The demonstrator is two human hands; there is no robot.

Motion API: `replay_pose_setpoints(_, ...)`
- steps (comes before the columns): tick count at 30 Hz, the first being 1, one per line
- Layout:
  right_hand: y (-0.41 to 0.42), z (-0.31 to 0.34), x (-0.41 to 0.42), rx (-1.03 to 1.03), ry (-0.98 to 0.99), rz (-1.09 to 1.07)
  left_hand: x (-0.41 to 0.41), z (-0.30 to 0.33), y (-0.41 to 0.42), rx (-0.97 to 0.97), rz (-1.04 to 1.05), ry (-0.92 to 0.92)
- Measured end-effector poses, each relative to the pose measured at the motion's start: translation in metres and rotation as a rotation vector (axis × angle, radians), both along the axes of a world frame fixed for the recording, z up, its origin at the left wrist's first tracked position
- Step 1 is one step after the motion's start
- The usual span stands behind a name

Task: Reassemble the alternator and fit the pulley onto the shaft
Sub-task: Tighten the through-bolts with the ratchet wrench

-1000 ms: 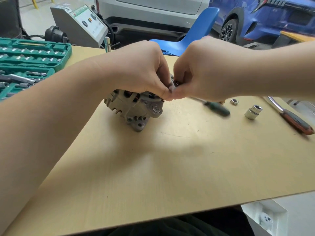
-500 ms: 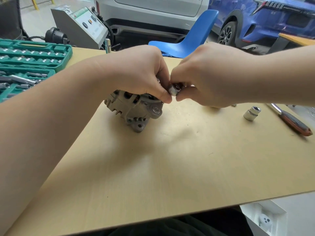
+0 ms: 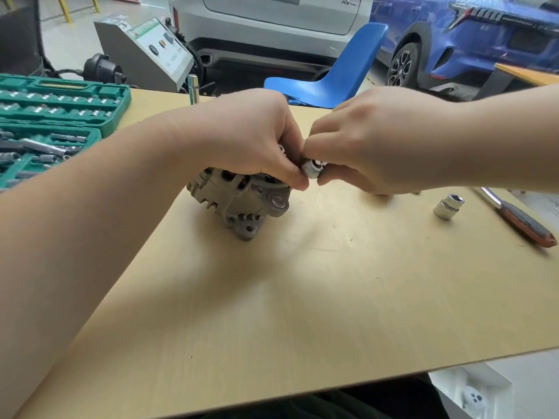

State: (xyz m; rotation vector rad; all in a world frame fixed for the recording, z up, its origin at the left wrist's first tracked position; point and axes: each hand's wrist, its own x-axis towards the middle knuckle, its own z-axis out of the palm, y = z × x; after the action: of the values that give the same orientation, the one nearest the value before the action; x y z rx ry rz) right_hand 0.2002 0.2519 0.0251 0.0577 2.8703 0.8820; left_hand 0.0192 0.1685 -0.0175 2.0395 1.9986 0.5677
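Alternator [image 3: 242, 204] sits on the table [image 3: 302, 313], left of the middle, under my left hand [image 3: 254, 137]. That hand lies over its top with fingers curled round the housing, thumb tip down at the right edge, as it did a moment ago. My right hand [image 3: 378, 146] pinches a small shiny metal part [image 3: 313, 170] between thumb and fingertips, right against my left thumb, just above the alternator's right side. I cannot tell whether the part is a nut, a socket or the shaft end.

A second ago a green-handled screwdriver and a small nut lay in plain view right of my right hand; half a second ago that hand had swung over them, and now they are still covered. The pinched part has turned a little more toward me, so its dark open end shows. The alternator has not moved.

A loose socket [image 3: 449, 207] stands on the table to the right, and a red-handled tool [image 3: 526, 222] lies just beyond it near the right edge.

At the far left an open green case [image 3: 60, 116] holds rows of sockets in its far half, while bits and a few long extensions fill its near half.
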Motion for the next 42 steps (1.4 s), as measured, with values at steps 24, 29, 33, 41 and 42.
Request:
replay_pose_setpoints(24,-0.001,-0.013,-0.003,-0.371,0.249,-0.290,-0.007,-0.005,0.003,0.055,-0.048,-0.039)
replay_pose_setpoints(29,0.008,-0.007,0.001,-0.274,0.160,-0.045,-0.006,-0.005,0.001,0.050,-0.033,-0.027)
replay_pose_setpoints(33,-0.006,-0.016,-0.013,-0.890,0.389,-0.694,-0.005,-0.006,0.002,0.050,-0.019,0.014)
replay_pose_setpoints(41,0.006,0.000,-0.001,-0.119,0.019,-0.032,-0.005,-0.004,0.001,0.051,-0.045,0.039)
replay_pose_setpoints(42,0.002,-0.002,-0.001,-0.211,0.085,-0.127,-0.004,-0.005,0.001,0.064,-0.030,0.033)
